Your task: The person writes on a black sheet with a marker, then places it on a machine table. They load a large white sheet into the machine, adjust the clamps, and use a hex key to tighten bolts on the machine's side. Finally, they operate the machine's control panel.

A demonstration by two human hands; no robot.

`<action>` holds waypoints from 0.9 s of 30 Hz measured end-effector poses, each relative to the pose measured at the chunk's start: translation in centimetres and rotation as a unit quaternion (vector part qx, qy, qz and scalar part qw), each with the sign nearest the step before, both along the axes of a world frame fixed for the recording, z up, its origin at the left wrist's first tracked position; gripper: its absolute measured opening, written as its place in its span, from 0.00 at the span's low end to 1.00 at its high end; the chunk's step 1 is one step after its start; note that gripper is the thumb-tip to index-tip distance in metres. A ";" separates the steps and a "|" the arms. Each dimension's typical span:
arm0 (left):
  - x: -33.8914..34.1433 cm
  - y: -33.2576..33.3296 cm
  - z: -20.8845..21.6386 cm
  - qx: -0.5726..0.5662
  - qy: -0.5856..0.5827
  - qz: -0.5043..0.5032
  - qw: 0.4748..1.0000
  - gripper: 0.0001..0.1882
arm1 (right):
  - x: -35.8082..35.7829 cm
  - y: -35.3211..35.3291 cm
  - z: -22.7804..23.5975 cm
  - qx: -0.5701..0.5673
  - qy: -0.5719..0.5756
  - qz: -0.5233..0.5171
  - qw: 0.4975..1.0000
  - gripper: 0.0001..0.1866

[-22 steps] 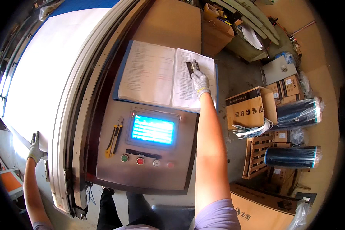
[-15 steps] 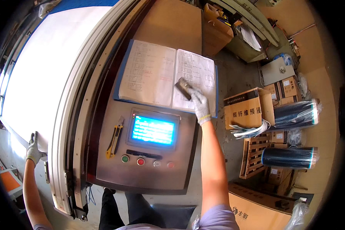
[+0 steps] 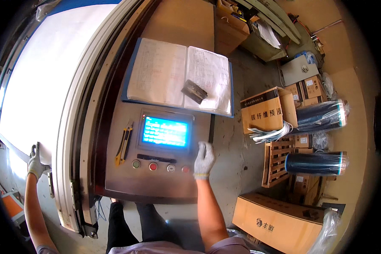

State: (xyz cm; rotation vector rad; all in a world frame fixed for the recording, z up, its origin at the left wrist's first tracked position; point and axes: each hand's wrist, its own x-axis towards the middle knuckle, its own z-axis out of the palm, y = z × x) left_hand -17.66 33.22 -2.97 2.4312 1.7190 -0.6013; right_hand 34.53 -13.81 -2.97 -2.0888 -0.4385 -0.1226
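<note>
My left hand (image 3: 37, 164), in a pale glove with dark fingertips, is at the near edge of the white sheet (image 3: 51, 76), fingers stretched out and apart. My right hand (image 3: 205, 161), in a whitish knit glove, hovers by the right edge of the control panel (image 3: 161, 186), its fingers curled together with nothing visible in them. Left of it the blue-lit screen (image 3: 165, 131) glows above a row of round buttons. Beyond the screen, an open binder of handwritten pages (image 3: 156, 72) carries a dark metal block (image 3: 194, 91) on its right page.
A yellow-and-black utility knife (image 3: 123, 144) lies left of the screen. The long metal rail (image 3: 78, 114) runs between sheet and panel. To the right are an open carton (image 3: 262, 111), film-wrapped dark rolls (image 3: 315, 163), a wooden pallet (image 3: 277, 163) and a large carton (image 3: 279, 222).
My right hand has let go of the dark block, leaving it on the binder page, and drawn back toward me beside the panel. My left hand stays at the sheet's edge.
</note>
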 end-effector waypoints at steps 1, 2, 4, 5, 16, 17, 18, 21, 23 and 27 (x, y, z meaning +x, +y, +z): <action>-0.4 0.0 0.4 0.004 0.014 -0.002 1.000 0.77 | -1.6 -1.1 -0.3 -0.012 -0.011 0.001 1.000 0.05; -0.4 0.1 0.3 0.009 0.012 -0.002 1.000 0.77 | -3.2 -2.2 -0.5 -0.025 -0.024 0.000 0.999 0.05; 0.1 -0.1 0.1 0.016 0.016 -0.004 1.000 0.77 | -5.9 -3.3 -0.5 -0.043 -0.040 -0.012 0.998 0.04; 0.4 -0.1 0.4 0.003 0.009 -0.007 1.000 0.77 | -6.9 -3.6 -0.2 -0.045 -0.047 -0.024 0.998 0.04; 1.2 -0.3 1.4 -0.005 0.013 -0.030 0.999 0.69 | -14.5 -1.3 -1.7 -0.038 -0.048 -0.104 0.993 0.05; 1.3 -0.5 1.4 0.002 0.017 -0.039 0.999 0.70 | -15.0 -0.9 -1.9 -0.051 -0.051 -0.106 0.992 0.05; 1.5 -0.5 1.5 0.001 0.022 -0.038 0.999 0.70 | -15.5 -0.6 -2.1 -0.065 -0.054 -0.108 0.991 0.05; 1.8 -0.7 1.6 0.002 0.031 -0.039 0.999 0.71 | -16.5 0.7 -1.8 -0.155 -0.133 -0.095 0.974 0.05; 1.3 -0.4 1.1 0.011 0.026 -0.049 0.998 0.70 | -16.6 1.0 -1.9 -0.202 -0.142 -0.083 0.966 0.06; 1.5 -0.5 1.5 0.010 0.032 -0.056 0.998 0.70 | -16.6 0.8 -2.4 -0.220 -0.145 -0.082 0.961 0.07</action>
